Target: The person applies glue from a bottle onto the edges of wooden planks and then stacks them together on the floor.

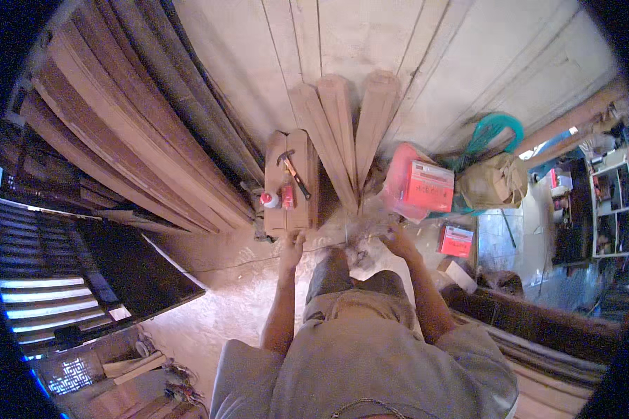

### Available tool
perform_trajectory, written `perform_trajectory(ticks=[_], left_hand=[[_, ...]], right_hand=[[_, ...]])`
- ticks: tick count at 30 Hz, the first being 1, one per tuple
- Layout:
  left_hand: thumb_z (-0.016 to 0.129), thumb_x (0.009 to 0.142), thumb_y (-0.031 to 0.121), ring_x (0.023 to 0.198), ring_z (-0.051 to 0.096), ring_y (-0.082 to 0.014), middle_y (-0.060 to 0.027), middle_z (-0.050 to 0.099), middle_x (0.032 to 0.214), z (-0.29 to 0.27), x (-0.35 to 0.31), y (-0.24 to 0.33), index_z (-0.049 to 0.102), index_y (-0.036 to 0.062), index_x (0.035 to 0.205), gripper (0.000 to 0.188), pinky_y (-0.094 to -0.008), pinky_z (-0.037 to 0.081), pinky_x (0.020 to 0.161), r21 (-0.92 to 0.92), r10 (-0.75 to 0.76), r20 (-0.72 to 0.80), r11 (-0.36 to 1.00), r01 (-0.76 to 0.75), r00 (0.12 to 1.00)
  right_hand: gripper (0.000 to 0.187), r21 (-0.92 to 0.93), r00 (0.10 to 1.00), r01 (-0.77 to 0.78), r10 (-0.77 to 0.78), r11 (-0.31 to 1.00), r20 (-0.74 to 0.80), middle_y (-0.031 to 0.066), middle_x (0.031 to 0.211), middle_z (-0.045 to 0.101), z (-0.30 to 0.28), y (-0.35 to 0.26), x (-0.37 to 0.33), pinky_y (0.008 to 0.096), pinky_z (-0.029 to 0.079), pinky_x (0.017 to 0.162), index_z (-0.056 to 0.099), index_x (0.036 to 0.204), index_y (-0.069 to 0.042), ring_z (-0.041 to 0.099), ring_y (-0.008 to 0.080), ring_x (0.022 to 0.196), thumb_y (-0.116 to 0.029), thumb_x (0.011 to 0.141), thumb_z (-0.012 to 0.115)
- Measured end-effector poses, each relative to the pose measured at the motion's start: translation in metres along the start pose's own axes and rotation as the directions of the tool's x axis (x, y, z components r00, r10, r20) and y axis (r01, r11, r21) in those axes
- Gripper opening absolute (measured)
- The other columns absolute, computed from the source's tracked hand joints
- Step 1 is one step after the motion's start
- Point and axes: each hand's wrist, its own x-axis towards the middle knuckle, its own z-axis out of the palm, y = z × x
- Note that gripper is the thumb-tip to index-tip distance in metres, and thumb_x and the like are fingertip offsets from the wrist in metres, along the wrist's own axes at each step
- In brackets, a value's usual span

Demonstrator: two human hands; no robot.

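Observation:
My left hand is at the near end of a low wooden bench or stack of boards, its fingers a little apart; whether it touches the wood I cannot tell. Out to the right, my right hand hovers over the dusty floor with fingers spread, and I make out nothing in it. A claw hammer with a dark and orange handle lies across the boards. Beside it are a small red-and-clear item, its kind unclear, and a white bottle with some red on it.
Long planks lean at the left. Several narrow timbers rest against the pale wall ahead. At right are a red-and-white box in pink plastic, a smaller red box, a tan sack and a green hoop-shaped thing.

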Motion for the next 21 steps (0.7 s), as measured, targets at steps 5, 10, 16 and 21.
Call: perform_trajectory(ticks=[5, 10, 16, 21], left_hand=[[0.053, 0.095, 0.035, 0.079, 0.056, -0.0157, -0.0073, 0.061, 0.087, 0.014, 0.110, 0.061, 0.058, -0.0025, 0.109, 0.041, -0.0297, 0.047, 0.072, -0.089, 0.120, -0.018, 0.989, -0.121, 0.993], [0.055, 0.092, 0.037, 0.086, 0.058, -0.0186, -0.0140, 0.063, 0.093, 0.008, 0.250, 0.126, 0.058, -0.0054, 0.111, 0.046, -0.0310, 0.047, 0.076, 0.171, 0.338, -0.053, 0.930, -0.325, 0.940], [0.057, 0.092, 0.031, 0.080, 0.060, -0.0252, -0.0145, 0.060, 0.105, 0.027, 0.436, 0.168, 0.055, -0.0013, 0.115, 0.039, -0.0349, 0.050, 0.073, 0.353, 0.438, -0.212, 0.868, -0.350, 0.873], [0.062, 0.088, 0.033, 0.077, 0.057, -0.0164, -0.0083, 0.064, 0.083, 0.043, 0.489, 0.191, 0.063, -0.0037, 0.097, 0.037, -0.0312, 0.047, 0.068, -0.132, -0.016, -0.248, 0.991, -0.017, 0.969]], right_hand=[[0.042, -0.070, 0.984, 0.172, -0.175, 0.983, -0.039, 0.0221, 0.111, 0.058, -0.042, -0.024, 0.130, 0.0443, 0.044, 0.091, 0.055, 0.112, -0.003, 0.055, 0.0376, 0.107, -0.029, 0.081, 0.067], [0.044, 0.000, 0.925, 0.289, -0.279, 0.957, -0.257, 0.0245, 0.105, 0.058, -0.113, -0.119, 0.268, 0.0468, 0.047, 0.087, 0.052, 0.116, -0.001, 0.055, 0.0427, 0.101, -0.028, 0.082, 0.064], [0.058, -0.204, 0.924, 0.105, -0.171, 0.973, -0.343, 0.0244, 0.122, 0.049, -0.128, -0.166, 0.431, 0.0472, 0.043, 0.093, 0.044, 0.127, -0.002, 0.046, 0.0413, 0.116, -0.033, 0.083, 0.065], [0.066, -0.113, 0.988, -0.076, 0.059, 0.991, -0.144, 0.0260, 0.125, 0.046, -0.104, -0.170, 0.479, 0.0484, 0.043, 0.094, 0.041, 0.129, -0.002, 0.048, 0.0435, 0.113, -0.047, 0.084, 0.061]])
